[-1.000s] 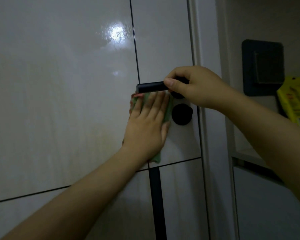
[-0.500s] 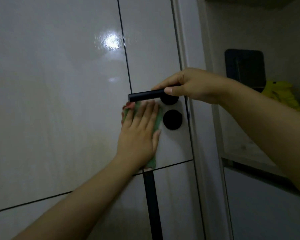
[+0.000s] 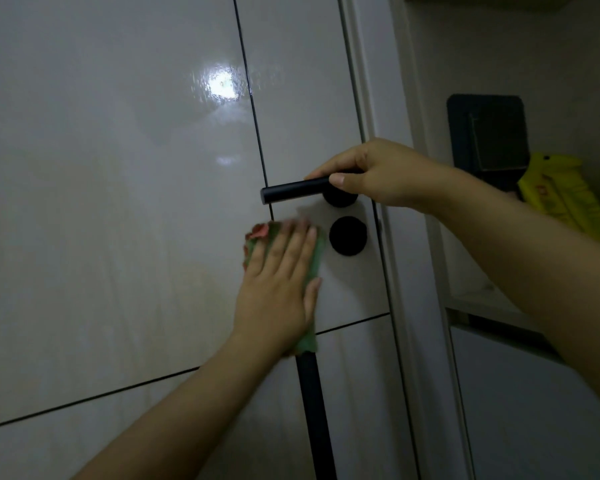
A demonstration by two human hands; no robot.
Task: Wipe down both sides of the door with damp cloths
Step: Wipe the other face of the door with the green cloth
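A glossy white door (image 3: 125,209) with thin dark panel lines fills the left of the view. My left hand (image 3: 278,289) lies flat with straight fingers on a green and pink cloth (image 3: 314,258), pressing it against the door just below the black lever handle (image 3: 293,191). My right hand (image 3: 378,176) grips the inner end of that handle, thumb on its front. A round black lock cover (image 3: 347,236) sits right of the cloth. Most of the cloth is hidden under my palm.
A black vertical strip (image 3: 314,417) runs down the door below the cloth. The white door frame (image 3: 413,306) stands at the right. Beyond it a black wall plate (image 3: 487,133) and a yellow packet (image 3: 565,199) sit in a recess.
My left hand and the cloth have slid a little downward, away from the handle's underside. My right hand has stayed on the handle.
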